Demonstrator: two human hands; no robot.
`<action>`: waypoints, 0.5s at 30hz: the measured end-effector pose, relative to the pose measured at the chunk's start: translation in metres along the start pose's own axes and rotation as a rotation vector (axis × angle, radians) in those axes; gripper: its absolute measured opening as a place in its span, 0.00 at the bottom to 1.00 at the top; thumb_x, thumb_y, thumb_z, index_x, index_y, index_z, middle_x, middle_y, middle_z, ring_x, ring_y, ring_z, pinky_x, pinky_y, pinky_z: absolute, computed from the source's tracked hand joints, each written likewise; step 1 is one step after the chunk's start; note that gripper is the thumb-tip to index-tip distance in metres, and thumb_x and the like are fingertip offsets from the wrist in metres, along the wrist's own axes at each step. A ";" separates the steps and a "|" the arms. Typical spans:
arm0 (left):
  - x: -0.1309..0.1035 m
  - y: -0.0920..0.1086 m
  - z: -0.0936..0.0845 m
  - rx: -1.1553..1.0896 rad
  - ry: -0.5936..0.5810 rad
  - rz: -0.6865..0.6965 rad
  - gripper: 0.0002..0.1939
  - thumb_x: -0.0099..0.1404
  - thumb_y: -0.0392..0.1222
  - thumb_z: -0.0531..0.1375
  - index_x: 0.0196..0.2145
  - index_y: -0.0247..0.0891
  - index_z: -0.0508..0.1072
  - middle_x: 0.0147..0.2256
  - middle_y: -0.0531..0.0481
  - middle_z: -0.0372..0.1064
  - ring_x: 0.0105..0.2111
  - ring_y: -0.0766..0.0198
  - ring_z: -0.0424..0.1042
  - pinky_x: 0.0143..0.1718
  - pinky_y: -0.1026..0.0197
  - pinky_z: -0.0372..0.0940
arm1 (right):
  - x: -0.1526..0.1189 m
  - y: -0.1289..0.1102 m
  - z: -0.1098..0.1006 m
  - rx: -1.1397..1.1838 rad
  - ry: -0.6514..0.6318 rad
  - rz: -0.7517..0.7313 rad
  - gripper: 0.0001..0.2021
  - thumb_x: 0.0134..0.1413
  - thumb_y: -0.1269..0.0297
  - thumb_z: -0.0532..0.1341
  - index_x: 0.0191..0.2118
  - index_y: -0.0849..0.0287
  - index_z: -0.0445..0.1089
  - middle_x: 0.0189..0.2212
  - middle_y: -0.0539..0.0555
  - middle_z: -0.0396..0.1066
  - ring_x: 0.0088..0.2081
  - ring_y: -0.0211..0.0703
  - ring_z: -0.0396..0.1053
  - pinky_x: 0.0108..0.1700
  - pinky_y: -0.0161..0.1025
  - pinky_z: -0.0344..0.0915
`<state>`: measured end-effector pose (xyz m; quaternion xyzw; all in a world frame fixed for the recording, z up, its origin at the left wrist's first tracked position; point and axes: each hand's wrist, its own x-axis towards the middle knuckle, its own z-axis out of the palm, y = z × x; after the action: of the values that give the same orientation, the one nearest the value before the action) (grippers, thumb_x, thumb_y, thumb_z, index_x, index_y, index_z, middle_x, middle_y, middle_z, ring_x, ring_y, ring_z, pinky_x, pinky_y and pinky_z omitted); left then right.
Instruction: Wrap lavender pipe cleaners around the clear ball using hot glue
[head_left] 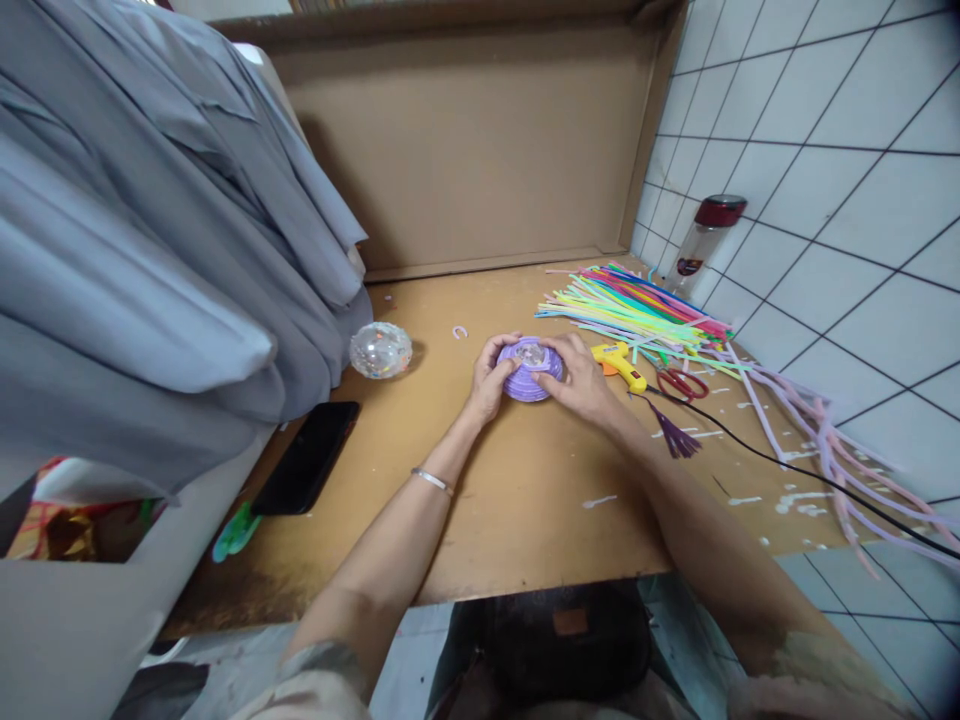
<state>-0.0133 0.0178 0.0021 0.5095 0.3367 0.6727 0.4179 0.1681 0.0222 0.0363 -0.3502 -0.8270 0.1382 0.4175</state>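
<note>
Closest of all, at the bottom, two pale sleeves [304,690]. Between them, a black bag [566,655] with a brown patch [570,622], below the front edge of the brown table [517,520]. On the left wrist, a silver band [432,481]. Past the arms, near the middle of the table, a purple round thing [527,389] with a see-through bit [531,354] on top. At one side of it, the left hand [489,380], fingers bent around the rim and thumb on top. At the other side, the right hand [583,378], fingers bent the same way, thumb on top too. In each hand, fingers and thumb only a bit apart, with the purple round thing in between. Hard to tell if touching the table or a bit above. To the left, a clear ball [381,350], well apart from the hands. Nearer, a black phone [309,455] with a green thing [236,530] at its end. Just beside the right hand, a yellow glue gun [624,367], then red scissors [697,394] and a purple tassel [677,437]. Behind, bright sticks [630,308] and a bottle [701,243] by the tiled wall [795,120].
</note>
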 end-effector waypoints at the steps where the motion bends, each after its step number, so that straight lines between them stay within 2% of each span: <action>1: 0.000 0.000 0.000 0.010 0.006 0.001 0.20 0.54 0.51 0.69 0.42 0.42 0.73 0.54 0.45 0.73 0.58 0.51 0.70 0.60 0.53 0.62 | 0.000 0.000 0.000 -0.001 0.002 0.004 0.22 0.54 0.58 0.63 0.55 0.55 0.69 0.47 0.60 0.68 0.51 0.57 0.68 0.55 0.55 0.66; 7: -0.001 -0.001 -0.002 0.070 0.012 0.018 0.18 0.55 0.52 0.68 0.41 0.42 0.73 0.56 0.44 0.71 0.61 0.49 0.66 0.62 0.51 0.60 | -0.001 -0.001 0.001 -0.031 0.005 -0.003 0.22 0.55 0.58 0.62 0.56 0.54 0.69 0.47 0.60 0.68 0.51 0.57 0.67 0.54 0.55 0.66; 11: 0.001 -0.003 -0.004 0.063 0.019 0.009 0.16 0.55 0.51 0.68 0.38 0.43 0.73 0.56 0.44 0.71 0.61 0.49 0.67 0.61 0.50 0.61 | -0.003 -0.008 0.001 -0.129 -0.012 -0.007 0.22 0.59 0.57 0.59 0.57 0.57 0.68 0.49 0.63 0.68 0.52 0.58 0.67 0.53 0.54 0.65; 15: 0.002 -0.004 -0.006 0.050 0.034 0.001 0.17 0.53 0.51 0.68 0.38 0.43 0.73 0.55 0.44 0.72 0.60 0.50 0.68 0.60 0.51 0.62 | -0.007 -0.020 0.006 -0.295 -0.034 0.007 0.26 0.63 0.50 0.56 0.59 0.61 0.66 0.51 0.67 0.68 0.51 0.62 0.65 0.52 0.55 0.62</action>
<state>-0.0184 0.0212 -0.0025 0.5084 0.3600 0.6727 0.3992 0.1569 0.0031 0.0394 -0.4083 -0.8441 0.0224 0.3469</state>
